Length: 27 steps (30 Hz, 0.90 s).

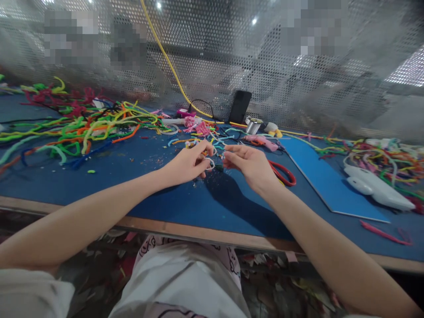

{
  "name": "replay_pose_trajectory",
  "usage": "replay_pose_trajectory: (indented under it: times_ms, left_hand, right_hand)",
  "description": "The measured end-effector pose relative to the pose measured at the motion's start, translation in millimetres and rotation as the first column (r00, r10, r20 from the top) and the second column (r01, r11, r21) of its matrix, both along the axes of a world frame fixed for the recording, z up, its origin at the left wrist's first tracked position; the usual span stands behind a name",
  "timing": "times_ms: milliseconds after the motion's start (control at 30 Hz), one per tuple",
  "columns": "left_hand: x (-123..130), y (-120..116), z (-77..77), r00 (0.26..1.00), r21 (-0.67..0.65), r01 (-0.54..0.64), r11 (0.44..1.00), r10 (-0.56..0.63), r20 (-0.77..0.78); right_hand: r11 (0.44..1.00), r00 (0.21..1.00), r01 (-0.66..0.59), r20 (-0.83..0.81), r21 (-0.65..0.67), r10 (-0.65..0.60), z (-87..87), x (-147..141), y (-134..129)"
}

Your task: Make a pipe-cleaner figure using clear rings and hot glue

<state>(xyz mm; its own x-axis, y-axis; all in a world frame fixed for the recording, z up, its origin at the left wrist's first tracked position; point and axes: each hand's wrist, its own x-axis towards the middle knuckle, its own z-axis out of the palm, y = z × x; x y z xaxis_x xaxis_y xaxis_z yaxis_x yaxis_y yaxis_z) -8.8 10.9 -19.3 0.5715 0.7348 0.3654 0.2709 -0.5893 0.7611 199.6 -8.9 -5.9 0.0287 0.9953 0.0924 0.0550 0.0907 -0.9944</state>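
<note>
My left hand is over the middle of the blue table, its thumb and fingers closed on a thin white cord bent into small loops. Just to its right, my right hand is pinched, fingertips toward the loops. Whatever sits between those fingertips is too small to make out. Beneath the hands lies a small dark green piece. Short light-blue pieces and pink bundles lie behind them. A red looped cord rests beside my right wrist.
Tangled coloured cords cover the left back; another heap lies right. A blue board and white glue-gun-like tool are at right. A phone leans on the perforated metal screen. The wooden table edge runs before me.
</note>
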Motion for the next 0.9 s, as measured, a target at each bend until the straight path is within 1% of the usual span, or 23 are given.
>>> replay_pose_trajectory:
  times_ms: [33,100,167,233,300,367,433,567,633,767,900]
  left_hand:
    - [-1,1,0.1,1.000,0.050,-0.010,0.999,0.011,-0.022]
    - [-5,6,0.3,0.996,0.185,0.013,0.983,0.003,-0.085]
    - [-9,10,0.7,0.983,0.342,0.065,0.937,-0.001,-0.184]
    - [-11,12,1.1,0.957,0.472,0.093,0.877,0.052,-0.286]
    - [-12,12,1.6,0.929,0.544,0.071,0.836,0.143,-0.341]
    - [-11,10,1.9,0.912,0.583,0.038,0.812,0.211,-0.353]
    - [-10,8,1.9,0.910,0.621,0.015,0.784,0.246,-0.333]
    - [-9,6,0.7,0.928,0.706,0.005,0.709,0.261,-0.268]
    - [-9,5,0.3,0.936,0.726,0.012,0.687,0.247,-0.250]
    - [-8,5,-1.3,0.940,0.728,0.021,0.686,0.235,-0.248]
    - [-5,6,-5.0,0.953,0.702,0.014,0.712,0.203,-0.226]
  right_hand:
    - [1.000,0.999,-0.001,0.037,-0.022,0.002,0.6,1,0]
    - [0.997,0.995,0.001,0.098,-0.071,0.006,1.7,3,0]
    - [0.993,0.990,0.003,0.142,-0.120,0.014,2.2,4,0]
    - [0.987,0.987,-0.012,0.157,-0.162,0.038,2.1,6,0]
    - [0.979,0.987,-0.041,0.147,-0.199,0.071,1.8,7,1]
    - [0.970,0.988,-0.065,0.125,-0.236,0.097,1.7,8,1]
    - [0.958,0.988,-0.079,0.104,-0.275,0.112,2.0,7,1]
    - [0.934,0.987,-0.135,0.035,-0.331,0.155,3.7,6,-1]
    - [0.924,0.983,-0.174,0.002,-0.341,0.186,4.4,6,-2]
    - [0.906,0.972,-0.231,-0.049,-0.354,0.229,4.6,6,-2]
    - [0.888,0.958,-0.287,-0.076,-0.359,0.278,4.0,4,-4]
